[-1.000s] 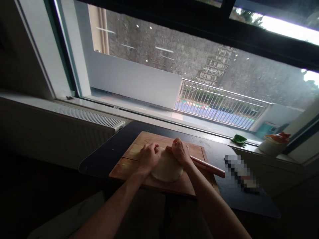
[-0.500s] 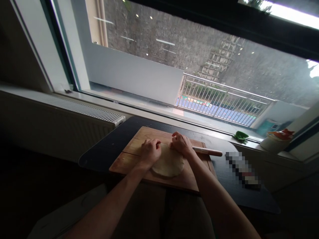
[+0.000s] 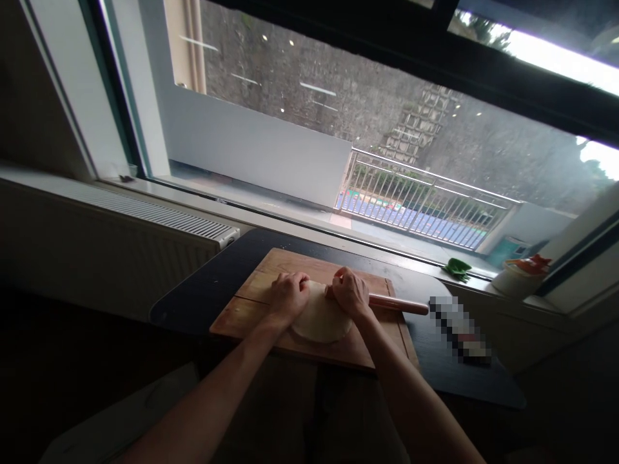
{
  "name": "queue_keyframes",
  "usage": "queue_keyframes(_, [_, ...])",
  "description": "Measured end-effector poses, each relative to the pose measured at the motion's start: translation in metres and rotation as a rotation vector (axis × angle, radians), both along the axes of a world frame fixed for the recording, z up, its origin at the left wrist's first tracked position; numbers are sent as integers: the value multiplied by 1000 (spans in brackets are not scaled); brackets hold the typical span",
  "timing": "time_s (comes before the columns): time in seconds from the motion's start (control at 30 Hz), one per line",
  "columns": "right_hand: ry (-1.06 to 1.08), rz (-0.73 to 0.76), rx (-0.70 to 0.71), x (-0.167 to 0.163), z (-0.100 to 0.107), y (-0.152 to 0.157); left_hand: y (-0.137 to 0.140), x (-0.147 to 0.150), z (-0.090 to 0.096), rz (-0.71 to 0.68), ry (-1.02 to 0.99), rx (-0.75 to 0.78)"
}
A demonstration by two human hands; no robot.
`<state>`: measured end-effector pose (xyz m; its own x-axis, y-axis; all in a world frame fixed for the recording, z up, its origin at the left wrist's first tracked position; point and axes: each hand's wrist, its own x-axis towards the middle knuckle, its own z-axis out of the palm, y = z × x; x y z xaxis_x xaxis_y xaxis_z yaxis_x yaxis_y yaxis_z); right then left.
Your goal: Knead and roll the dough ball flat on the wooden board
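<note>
A flat, roughly round sheet of dough (image 3: 320, 323) lies on a wooden cutting board (image 3: 273, 263). My left hand (image 3: 289, 298), fingers curled, pinches the dough's left edge; the fingertips are partly hidden. Over the dough's upper right edge, my right hand (image 3: 351, 293) is closed around a wooden rolling pin (image 3: 399, 303). One end of the pin pokes out at the left of this hand, over the dough. Its other end reaches to the right, past the edge of the board.
The board rests on a dark table (image 3: 193, 296) beneath a large window. A radiator (image 3: 169, 222) stands at the left. On the sill at the right are a green object (image 3: 457, 268) and a white pot (image 3: 517, 277) with an orange top. A blurred-out item (image 3: 459, 328) lies on the table.
My right hand and the rolling pin have come slightly toward me. The left hand stays at the dough's left edge. The camera view has shifted a little.
</note>
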<state>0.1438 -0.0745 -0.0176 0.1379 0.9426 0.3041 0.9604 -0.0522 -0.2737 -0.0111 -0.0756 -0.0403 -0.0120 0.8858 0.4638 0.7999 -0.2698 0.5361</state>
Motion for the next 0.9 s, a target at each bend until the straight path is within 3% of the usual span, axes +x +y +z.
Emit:
queue_keyframes(0.33, [21, -18, -134, -4, 9, 56, 4, -1, -6, -22, -17, 55])
queue_keyframes(0.47, [67, -19, -129, -1, 6, 41, 2, -1, -5, -27, -11, 47])
queue_keyframes(0.7, [11, 34, 103, -3, -5, -7, 0, 0, -1, -14, 0, -1])
queue_keyframes(0.9, [25, -8, 12, -7, -1, 21, 2, 0, -4, -12, -4, 10])
